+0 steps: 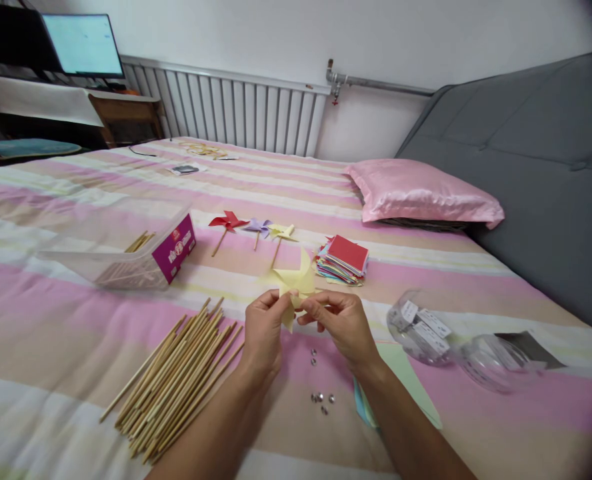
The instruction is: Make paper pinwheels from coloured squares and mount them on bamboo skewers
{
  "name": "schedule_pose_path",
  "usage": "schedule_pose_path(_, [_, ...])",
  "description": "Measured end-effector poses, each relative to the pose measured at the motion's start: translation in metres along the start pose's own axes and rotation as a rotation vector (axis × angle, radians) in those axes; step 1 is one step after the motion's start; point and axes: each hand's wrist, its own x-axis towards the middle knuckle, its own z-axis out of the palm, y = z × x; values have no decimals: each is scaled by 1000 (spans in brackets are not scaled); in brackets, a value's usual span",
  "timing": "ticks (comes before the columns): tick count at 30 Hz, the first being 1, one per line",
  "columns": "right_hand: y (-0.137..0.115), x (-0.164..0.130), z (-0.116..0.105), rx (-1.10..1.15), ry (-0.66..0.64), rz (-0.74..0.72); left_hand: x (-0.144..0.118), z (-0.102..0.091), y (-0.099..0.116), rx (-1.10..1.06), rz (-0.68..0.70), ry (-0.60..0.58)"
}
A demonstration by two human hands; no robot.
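Note:
Between my two hands is a yellow paper pinwheel (296, 279), its vanes curled and slightly blurred. My left hand (267, 327) pinches its lower left side. My right hand (340, 327) has thumb and fingers closed at the pinwheel's lower right edge; whether a small pin is in them I cannot tell. Below my hands, several small shiny metal pieces (318, 398) lie on the striped bedspread (286, 440). Beyond the hands lie finished-looking pinwheels on sticks: a red one (229, 221), a purple one (259, 228) and a pale yellow one (282, 232).
Wooden sticks (176, 387) lie heaped at left, near a clear plastic box (121, 267). Coloured paper squares (345, 257) are stacked beyond my right hand. Green sheets (406, 383) lie under my right forearm. Two clear round containers (421, 327) and a pink pillow (421, 190) are at right.

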Motion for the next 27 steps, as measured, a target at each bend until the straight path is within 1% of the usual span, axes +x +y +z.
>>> schedule_pose_path(8, [0, 0, -1, -119, 141, -28, 0, 2, -1, 8, -6, -14])
schedule_pose_path(14, [6, 1, -2, -202, 216, -78, 1, 0, -2, 90, 55, 5])
schedule_pose_path(19, [9, 2, -2, -208, 233, -109, 0, -1, -3, 135, 118, 1])
schedule_pose_path(27, [12, 4, -5, -188, 227, -81, -1, -1, -2, 193, 153, -26])
